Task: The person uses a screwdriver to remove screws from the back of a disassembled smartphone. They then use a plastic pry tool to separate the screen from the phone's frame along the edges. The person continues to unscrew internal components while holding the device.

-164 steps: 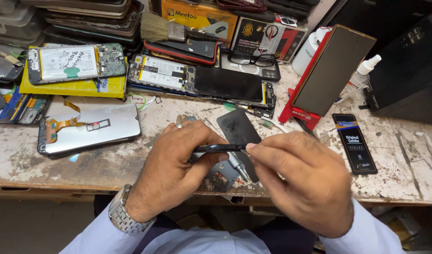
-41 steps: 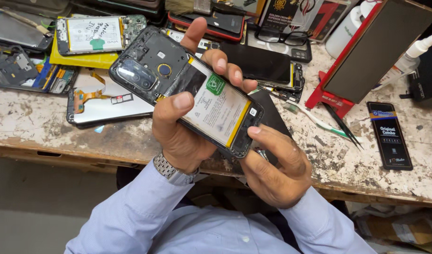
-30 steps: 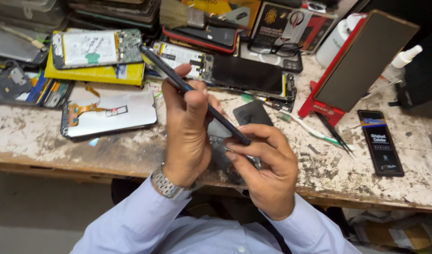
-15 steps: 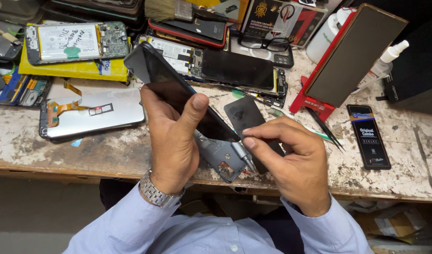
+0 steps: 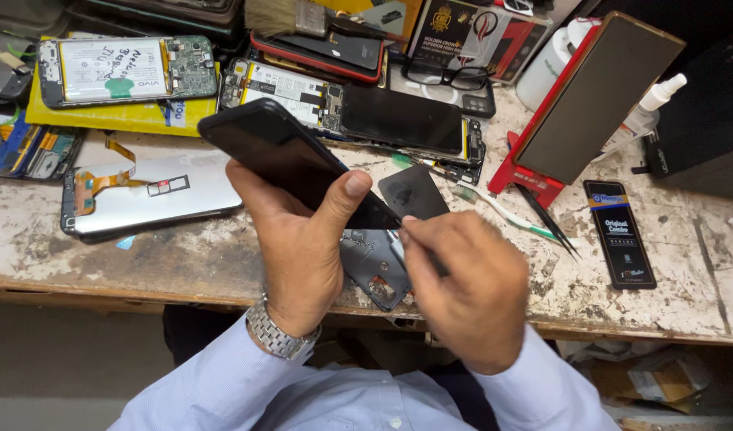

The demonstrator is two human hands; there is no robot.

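1. Worn and paint-flecked, the desk (image 5: pixel 685 263) is crowded with phone parts along its far edge, and its near edge runs just under the 2 hands.
2. Left hand (image 5: pixel 298 247) grips a black phone (image 5: pixel 290 164), thumb pressed on the dark glass face and fingers curled behind it; a metal watch (image 5: pixel 280 334) sits on that wrist.
3. This phone is held tilted above the near edge, 1 end raised toward the far left corner and the other end down by the right hand.
4. Right hand (image 5: pixel 466 287) is clenched, fingertips pinched at the phone's lower end; whether it holds a tool I cannot tell.
5. Under both hands a grey back cover (image 5: pixel 374 267) lies at the near edge.
6. Just beyond the right hand a thin black card (image 5: pixel 414 191) lies flat.
7. Left of the hands a detached screen (image 5: pixel 155 195) with an orange ribbon lies face down.
8. Along the far edge lie 2 opened phones: 1 on a yellow sheet (image 5: pixel 127 72) toward the left corner, 1 near the middle (image 5: pixel 350 112).
9. Toward the right edge stand a red stand (image 5: pixel 590 104) and a white bottle (image 5: pixel 646 112), with black tweezers (image 5: pixel 550 223) and a dark battery (image 5: pixel 619 233) lying nearer.
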